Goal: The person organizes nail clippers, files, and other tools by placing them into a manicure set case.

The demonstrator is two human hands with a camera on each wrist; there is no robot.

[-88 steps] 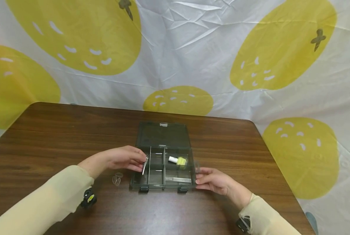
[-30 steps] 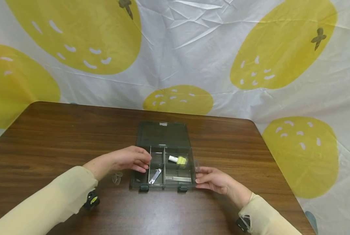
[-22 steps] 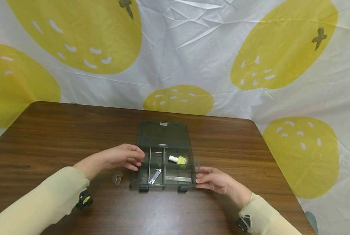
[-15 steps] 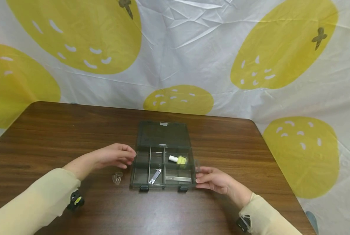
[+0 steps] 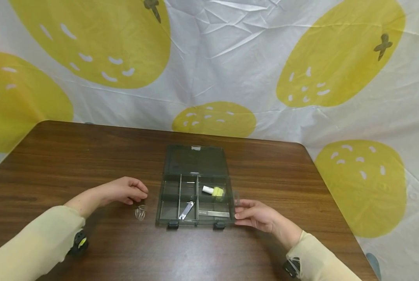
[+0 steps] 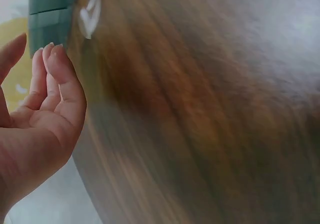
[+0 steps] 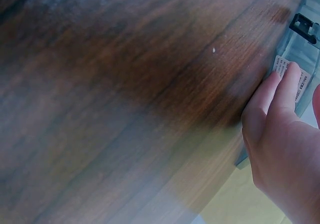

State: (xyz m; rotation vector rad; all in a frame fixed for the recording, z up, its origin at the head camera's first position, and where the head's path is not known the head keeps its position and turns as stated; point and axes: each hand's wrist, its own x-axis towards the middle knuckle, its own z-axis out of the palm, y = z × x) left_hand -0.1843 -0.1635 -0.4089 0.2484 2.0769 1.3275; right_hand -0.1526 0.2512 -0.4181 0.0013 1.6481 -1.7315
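My left hand (image 5: 123,191) hovers left of a smoky see-through divider box (image 5: 160,199), fingers loosely bent and holding nothing. Just below its fingertips, several clear oval pieces (image 5: 140,212) lie on the table. The right hand (image 5: 256,214) rests its fingers against the box's right wall; the right wrist view shows them straight, along a printed label (image 7: 301,86). Inside the box, nail clippers (image 5: 186,210) lie slanted in the front middle compartment. A yellow nail polish bottle (image 5: 218,192) with a white cap is on the right, behind a flat silver bar (image 5: 214,214).
The box's lid (image 5: 196,160) lies folded back towards the far side, and two dark latches (image 5: 173,224) stick out at the front. Beyond the brown wooden table (image 5: 90,156) hangs a white cloth (image 5: 227,58) with yellow fruit prints.
The nail clippers, pinched by my left hand earlier, were laid in the front middle compartment. That hand then drew left out of the box towards the clear pieces. The right hand stays put.
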